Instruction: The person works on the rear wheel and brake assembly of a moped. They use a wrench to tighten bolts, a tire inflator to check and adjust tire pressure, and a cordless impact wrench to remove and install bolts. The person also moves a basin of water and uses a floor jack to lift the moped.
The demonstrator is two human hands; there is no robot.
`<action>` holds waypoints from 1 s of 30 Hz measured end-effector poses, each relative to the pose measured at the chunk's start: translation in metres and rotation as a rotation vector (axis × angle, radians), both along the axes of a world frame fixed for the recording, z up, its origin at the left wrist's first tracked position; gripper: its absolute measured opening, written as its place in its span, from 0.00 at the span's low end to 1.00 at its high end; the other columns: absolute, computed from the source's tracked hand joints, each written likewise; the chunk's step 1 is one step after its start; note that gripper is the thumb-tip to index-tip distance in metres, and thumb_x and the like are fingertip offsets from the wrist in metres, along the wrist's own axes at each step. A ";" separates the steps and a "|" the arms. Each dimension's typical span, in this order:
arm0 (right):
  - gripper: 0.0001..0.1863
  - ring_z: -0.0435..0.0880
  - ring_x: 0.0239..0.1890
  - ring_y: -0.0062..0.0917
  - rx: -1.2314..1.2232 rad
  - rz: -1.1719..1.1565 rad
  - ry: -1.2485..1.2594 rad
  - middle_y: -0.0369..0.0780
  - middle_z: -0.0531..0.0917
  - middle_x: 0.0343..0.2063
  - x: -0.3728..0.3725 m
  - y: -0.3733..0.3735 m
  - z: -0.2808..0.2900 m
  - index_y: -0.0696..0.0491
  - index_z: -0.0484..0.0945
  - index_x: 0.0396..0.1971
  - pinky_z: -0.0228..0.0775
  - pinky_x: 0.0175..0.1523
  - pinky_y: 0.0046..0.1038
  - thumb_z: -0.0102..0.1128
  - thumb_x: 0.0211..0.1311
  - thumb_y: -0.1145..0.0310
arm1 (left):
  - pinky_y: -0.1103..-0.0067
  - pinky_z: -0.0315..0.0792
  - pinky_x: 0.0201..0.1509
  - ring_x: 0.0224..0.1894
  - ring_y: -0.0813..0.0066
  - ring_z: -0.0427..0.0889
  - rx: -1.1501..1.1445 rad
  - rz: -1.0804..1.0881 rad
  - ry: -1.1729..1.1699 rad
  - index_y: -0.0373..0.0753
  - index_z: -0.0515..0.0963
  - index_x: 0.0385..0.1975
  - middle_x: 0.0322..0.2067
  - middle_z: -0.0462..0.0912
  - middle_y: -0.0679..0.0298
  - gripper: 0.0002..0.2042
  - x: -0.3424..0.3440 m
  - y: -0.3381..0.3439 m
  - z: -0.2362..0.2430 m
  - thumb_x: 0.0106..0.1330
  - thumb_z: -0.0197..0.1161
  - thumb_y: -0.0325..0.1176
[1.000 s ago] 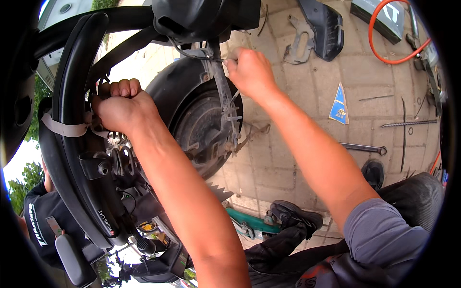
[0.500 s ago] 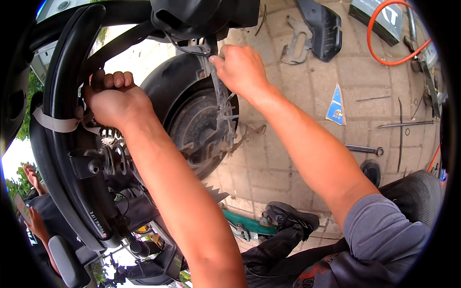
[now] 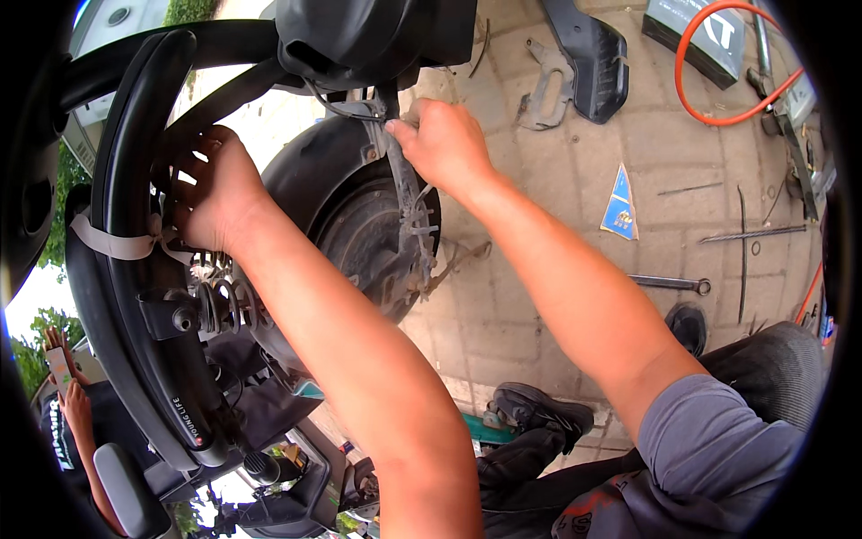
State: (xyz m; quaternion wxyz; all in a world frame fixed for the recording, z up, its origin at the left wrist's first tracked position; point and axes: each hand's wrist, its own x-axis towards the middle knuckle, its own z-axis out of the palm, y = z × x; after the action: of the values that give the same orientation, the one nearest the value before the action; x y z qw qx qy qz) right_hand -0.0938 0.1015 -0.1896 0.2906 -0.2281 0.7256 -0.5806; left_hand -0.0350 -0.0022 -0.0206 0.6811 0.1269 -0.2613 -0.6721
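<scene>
My right hand [image 3: 442, 148] is closed in a pinch beside the rear wheel [image 3: 364, 229] of a scooter. A thin black cable [image 3: 346, 111] runs to its thumb tip, next to a dirty grey metal bracket [image 3: 404, 193]. On the other side of the wheel, my left hand [image 3: 220, 193] reaches behind the black tubular grab rail [image 3: 130, 153]. Its fingers are spread with gaps of light between them, and their tips are partly hidden in shadow. Below this hand sits a coil-spring shock absorber [image 3: 220, 304]. A pale strap [image 3: 112, 239] is tied around the rail.
On the paving lie a black plastic cover [image 3: 597, 76], a metal plate [image 3: 545, 85], a wrench [image 3: 673, 284], a blue card piece [image 3: 620, 211] and thin rods. An orange hose [image 3: 687, 76] loops by a dark box [image 3: 691, 40]. A person holding a phone [image 3: 59, 366] stands at lower left.
My left hand has turned and its fingers have gone from curled to stretched out behind the rail. The right hand stays pinched by the bracket. The bystander's hands have come together at the phone.
</scene>
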 end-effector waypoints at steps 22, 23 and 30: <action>0.16 0.81 0.30 0.46 -0.019 -0.015 -0.057 0.50 0.81 0.23 -0.004 0.003 -0.001 0.61 0.78 0.26 0.71 0.38 0.42 0.62 0.55 0.60 | 0.61 0.64 0.51 0.49 0.64 0.72 0.039 -0.026 0.136 0.44 0.76 0.44 0.43 0.77 0.61 0.17 -0.007 0.021 -0.008 0.68 0.44 0.46; 0.16 0.81 0.30 0.46 -0.021 -0.018 -0.057 0.50 0.81 0.23 -0.003 0.002 -0.003 0.61 0.78 0.26 0.71 0.38 0.42 0.62 0.55 0.60 | 0.61 0.64 0.51 0.49 0.65 0.73 0.041 -0.067 0.128 0.45 0.76 0.43 0.43 0.77 0.62 0.15 -0.005 0.017 -0.008 0.68 0.44 0.44; 0.17 0.81 0.29 0.46 -0.049 -0.024 -0.065 0.51 0.81 0.22 -0.001 0.002 -0.004 0.61 0.78 0.25 0.71 0.37 0.41 0.63 0.55 0.59 | 0.62 0.66 0.52 0.48 0.67 0.74 -0.056 -0.295 0.141 0.45 0.76 0.42 0.44 0.77 0.63 0.11 0.007 -0.020 -0.012 0.65 0.48 0.33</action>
State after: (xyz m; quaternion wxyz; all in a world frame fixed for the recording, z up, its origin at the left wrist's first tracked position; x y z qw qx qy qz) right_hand -0.0945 0.1038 -0.1936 0.3012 -0.2075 0.7040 -0.6088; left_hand -0.0280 -0.0224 -0.0330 0.5948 0.0204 -0.2473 -0.7646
